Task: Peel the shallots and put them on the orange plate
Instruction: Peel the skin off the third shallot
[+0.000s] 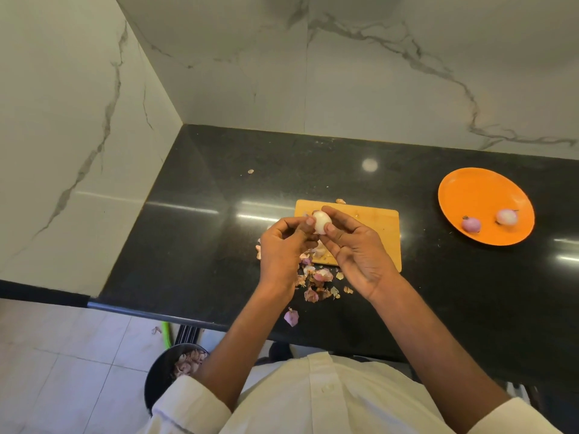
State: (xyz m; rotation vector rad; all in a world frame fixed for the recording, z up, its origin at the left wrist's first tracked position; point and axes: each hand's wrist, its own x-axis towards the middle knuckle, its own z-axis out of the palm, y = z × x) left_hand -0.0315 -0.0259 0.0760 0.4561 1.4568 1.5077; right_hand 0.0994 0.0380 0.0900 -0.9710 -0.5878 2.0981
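Nearest you, below the counter [194, 195] edge and left of your white sleeves [191, 405], a dark bin [158, 375] on the floor holds pinkish skins. On the counter, just in front of the wooden cutting board [379, 227], loose shallot peels [316, 281] lie scattered, with one pink piece [291, 317] closer to the counter's front edge.

Above the near left part of the cutting board, your two hands meet around a pale, peeled-looking shallot [322, 221]. Your right hand [357, 252] pinches it between thumb and forefinger, its grip clamped on the bulb, palm turned up toward you. Your left hand [280, 245] has its fingers curled and its fingertips [310, 221] touching the bulb's left end; whether they pinch a strip of skin there cannot be told.

Well to the right of the cutting board, the orange plate [470, 195] rests on the counter and carries two peeled shallots, a purple one [471, 224] and a paler one [506, 216], lying near each other but apart.

Beyond the cutting board, one small peel fragment [250, 171] lies toward the marble wall [360, 89].
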